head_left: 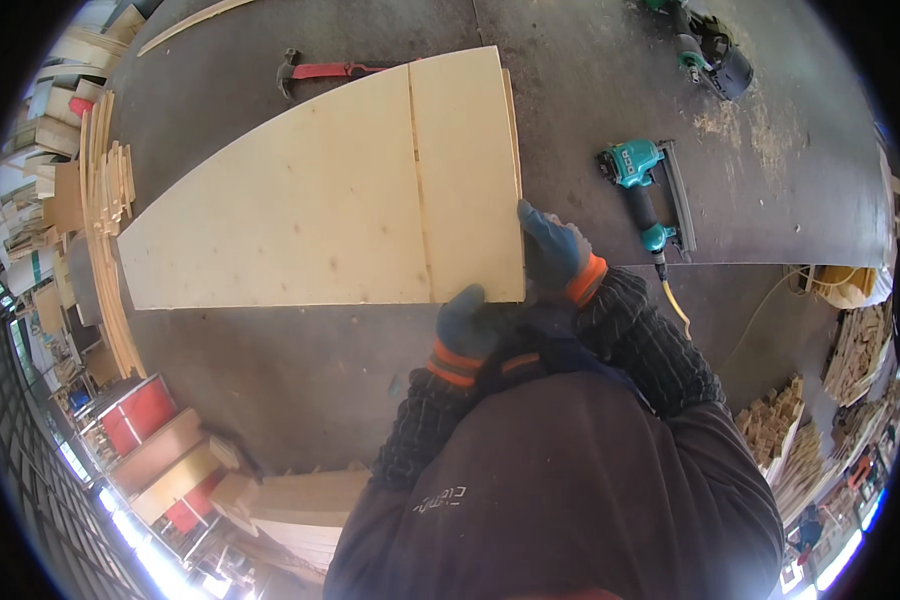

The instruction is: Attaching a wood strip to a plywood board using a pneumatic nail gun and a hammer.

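A pale plywood panel (300, 220) with one long curved edge lies across the middle of the table, tapering to the left. A thin brownish line crosses it near its wide right end, where the edge of another layer shows alongside. My left hand (462, 322), in a grey-blue glove with an orange cuff, grips the near edge close to the right corner. At the right end, my right hand (553, 247), gloved the same way, closes on the edge with its thumb upward. The panel hides most of the fingers of both hands.
A teal nail gun (642, 180) with a yellow hose lies to the right. Beyond the panel rests a red-handled hammer (320, 70). Another green-and-black power tool (715, 60) sits far right by sawdust. Long wood strips (105, 230) line the left; stacked wood pieces (770, 425) stand lower right.
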{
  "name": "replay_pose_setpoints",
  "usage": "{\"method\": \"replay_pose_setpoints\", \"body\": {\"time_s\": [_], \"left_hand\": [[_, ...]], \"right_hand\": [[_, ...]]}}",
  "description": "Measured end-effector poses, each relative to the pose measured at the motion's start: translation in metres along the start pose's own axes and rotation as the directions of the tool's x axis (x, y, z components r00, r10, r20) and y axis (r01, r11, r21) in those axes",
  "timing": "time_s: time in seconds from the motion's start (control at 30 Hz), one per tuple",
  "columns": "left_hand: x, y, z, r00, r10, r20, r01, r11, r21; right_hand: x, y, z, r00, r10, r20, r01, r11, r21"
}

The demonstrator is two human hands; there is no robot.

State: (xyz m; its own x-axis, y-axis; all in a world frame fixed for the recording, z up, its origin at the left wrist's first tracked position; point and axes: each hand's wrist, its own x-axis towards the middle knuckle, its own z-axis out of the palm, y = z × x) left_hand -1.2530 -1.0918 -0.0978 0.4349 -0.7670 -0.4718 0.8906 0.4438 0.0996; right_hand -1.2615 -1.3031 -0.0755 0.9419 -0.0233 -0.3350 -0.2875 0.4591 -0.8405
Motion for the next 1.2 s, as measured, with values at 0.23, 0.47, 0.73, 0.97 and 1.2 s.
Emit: {"method": "replay_pose_setpoints", "body": {"time_s": [0.23, 0.47, 0.73, 0.97, 1.2], "left_hand": [[-0.005, -0.002, 0.009, 0.998, 0.052, -0.027, -0.051, 0.997, 0.052], [-0.004, -0.003, 0.007, 0.999, 0.046, 0.017, -0.048, 0.988, 0.145], [-0.009, -0.001, 0.012, 0.998, 0.046, -0.049, -0.036, 0.979, 0.201], [-0.007, -0.002, 0.014, 0.994, 0.076, -0.083, -0.056, 0.974, 0.221], [-0.003, -0.003, 0.017, 0.996, 0.05, -0.075, -0.036, 0.982, 0.184]], "right_hand": [[-0.01, 0.013, -0.009, 0.995, -0.069, 0.077, 0.082, 0.98, -0.181], [0.0, 0.049, -0.024, 0.976, -0.087, 0.202, 0.109, 0.989, -0.101], [-0.009, 0.054, -0.018, 0.967, 0.114, 0.226, -0.214, 0.846, 0.488], [-0.011, 0.053, -0.024, 0.957, 0.157, 0.242, -0.26, 0.833, 0.488], [-0.021, 0.037, -0.036, 0.984, 0.028, 0.178, -0.066, 0.976, 0.21]]}}
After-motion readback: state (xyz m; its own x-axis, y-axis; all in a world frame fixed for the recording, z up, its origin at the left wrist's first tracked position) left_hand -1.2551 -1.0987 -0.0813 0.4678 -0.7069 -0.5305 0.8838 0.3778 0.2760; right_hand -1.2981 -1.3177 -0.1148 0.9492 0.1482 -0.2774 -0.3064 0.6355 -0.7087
